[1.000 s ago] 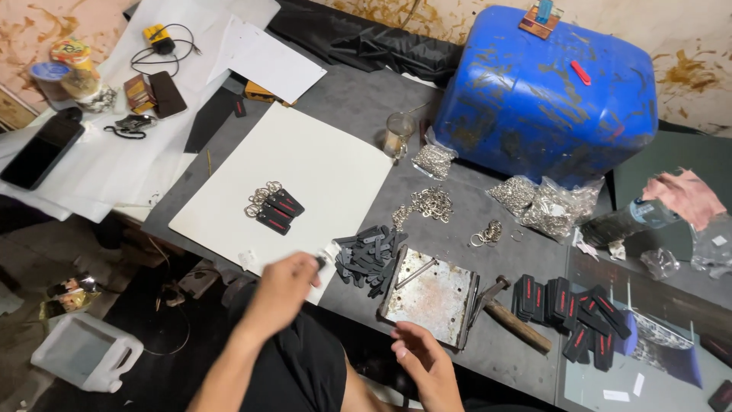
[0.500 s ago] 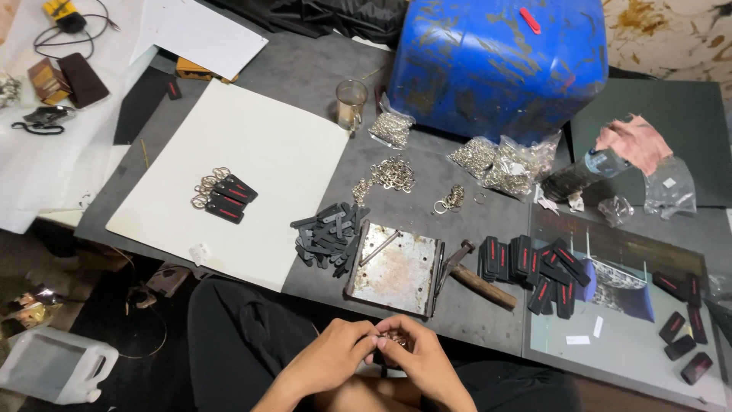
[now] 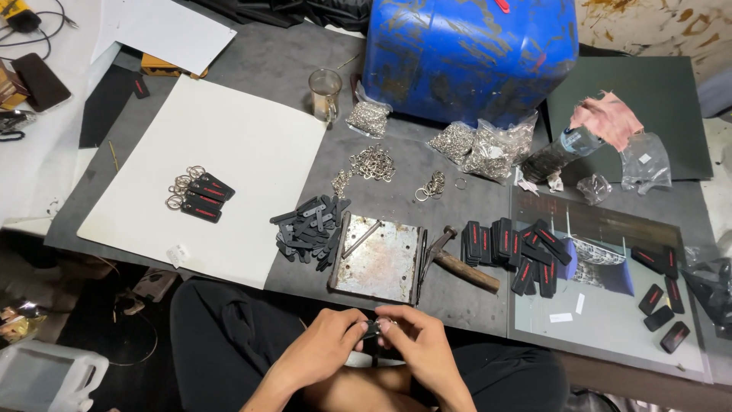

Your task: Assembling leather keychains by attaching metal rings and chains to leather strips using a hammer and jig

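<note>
**Small black tab pinched between both hands, below the table edge**

We see both hands brought together over the lap, just in front of the table edge. The left hand and the right hand meet at their fingertips, pinching a small black tab between them; neither hand is spread.

We judge the tab to be very light and somewhat flexible, like the flat black strips heaped in the pile of tabs beside the metal plate. It looks too small for a full grip, so a fingertip pinch at each end seems the natural hold. A glint near the right fingertips may be a metal ring, which would be hard and slippery, but we cannot tell for sure.

Much is hidden. The fingers cover most of the tab, so its shape, its length and any hole in it cannot be made out. The hammer lies just right of the plate, its head partly behind the plate's rim. Finished key tags with rings rest on the white board, well apart from the hands. The blue barrel is cut off at the top edge.
</note>
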